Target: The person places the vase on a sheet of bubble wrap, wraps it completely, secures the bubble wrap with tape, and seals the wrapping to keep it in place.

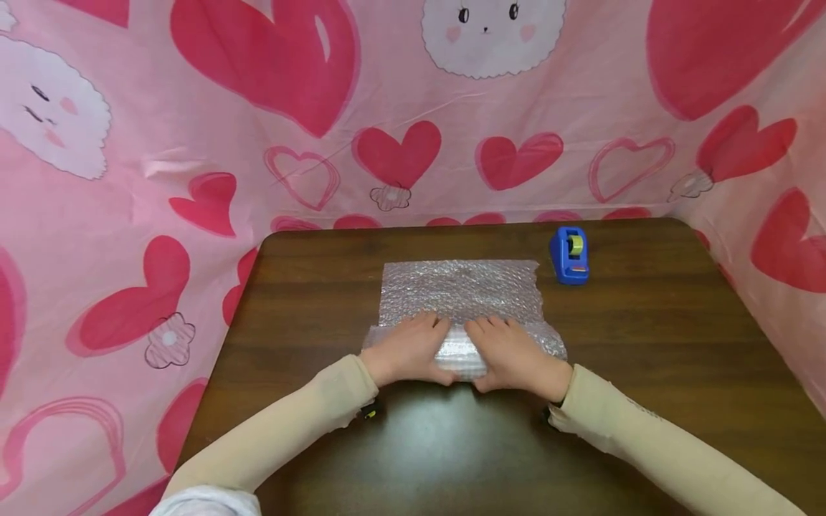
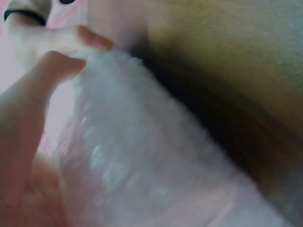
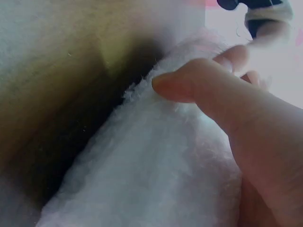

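Fingers (image 1: pixel 426 319) curled round bubble wrap (image 1: pixel 460 299), left hand (image 1: pixel 409 350) and right hand (image 1: pixel 514 356), on a wood-grain table (image 1: pixel 310 294) (pink heart-print backdrop (image 1: pixel 222 129), lol).

You wear cream sleeves (image 1: pixel 277 426), small dark marks (image 1: pixel 639 407) on the lower-right one, pale grey cloth (image 1: pixel 206 503) at the lower-left one's end. A yellow-spotted black piece (image 1: pixel 370 411) sits under your left cuff (image 1: pixel 351 381); a black band (image 2: pixel 22 13) rings your right wrist (image 2: pixel 23 21).
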The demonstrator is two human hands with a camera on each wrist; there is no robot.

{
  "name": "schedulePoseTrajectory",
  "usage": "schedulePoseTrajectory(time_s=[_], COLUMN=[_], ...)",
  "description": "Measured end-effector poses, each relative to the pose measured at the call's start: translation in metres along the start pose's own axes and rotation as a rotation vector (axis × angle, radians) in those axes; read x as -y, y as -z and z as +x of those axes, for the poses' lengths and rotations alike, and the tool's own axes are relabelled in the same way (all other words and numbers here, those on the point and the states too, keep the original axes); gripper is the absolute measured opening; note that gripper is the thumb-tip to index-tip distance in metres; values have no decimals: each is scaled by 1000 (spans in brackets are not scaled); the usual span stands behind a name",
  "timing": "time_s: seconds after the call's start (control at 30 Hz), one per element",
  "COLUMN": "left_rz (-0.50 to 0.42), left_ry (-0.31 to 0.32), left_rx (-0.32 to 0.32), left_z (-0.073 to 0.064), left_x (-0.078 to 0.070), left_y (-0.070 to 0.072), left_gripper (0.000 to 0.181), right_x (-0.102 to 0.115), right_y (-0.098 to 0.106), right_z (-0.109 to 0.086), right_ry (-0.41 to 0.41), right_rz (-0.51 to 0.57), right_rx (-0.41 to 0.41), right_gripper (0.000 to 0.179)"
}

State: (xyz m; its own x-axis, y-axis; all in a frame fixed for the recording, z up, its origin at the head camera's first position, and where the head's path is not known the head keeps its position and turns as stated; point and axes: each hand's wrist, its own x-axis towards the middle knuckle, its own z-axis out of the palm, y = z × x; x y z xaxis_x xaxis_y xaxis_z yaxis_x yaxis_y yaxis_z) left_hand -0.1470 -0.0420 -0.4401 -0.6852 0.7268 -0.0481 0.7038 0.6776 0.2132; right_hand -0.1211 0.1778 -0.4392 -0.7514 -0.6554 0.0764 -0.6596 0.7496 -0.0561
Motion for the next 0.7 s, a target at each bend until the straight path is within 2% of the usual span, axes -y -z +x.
schedulePoseTrajectory(time_s=[0.1, 0.2, 0.33, 0.43, 0.57, 0.7], left_rz=[32, 48, 60, 66, 41, 1], left_ry=[-27, -23, -11, -10, -22, -25], left_rx=[-24, -27, -11, 6, 26, 39], left_z=[-1, -1, 0, 0, 0, 1], left_x=[-2, -2, -2, -2, -2, 1], left_y=[-5, -7, -8, -9, -11, -10], left_gripper=[85, 93, 95, 96, 94, 91], right_x=[-1, -3, -4, -3, -4, -14], right_y=[1, 3, 6, 8, 9, 9], right_z=[2, 4, 2, -4, -13, -13], right_ry=[-2, 3, -13, -47, -93, -96], right_rz=[31, 73, 139, 131, 96, 157], right_rx=[20, 46, 62, 62, 103, 128], right_gripper=[69, 70, 91, 105, 100, 91])
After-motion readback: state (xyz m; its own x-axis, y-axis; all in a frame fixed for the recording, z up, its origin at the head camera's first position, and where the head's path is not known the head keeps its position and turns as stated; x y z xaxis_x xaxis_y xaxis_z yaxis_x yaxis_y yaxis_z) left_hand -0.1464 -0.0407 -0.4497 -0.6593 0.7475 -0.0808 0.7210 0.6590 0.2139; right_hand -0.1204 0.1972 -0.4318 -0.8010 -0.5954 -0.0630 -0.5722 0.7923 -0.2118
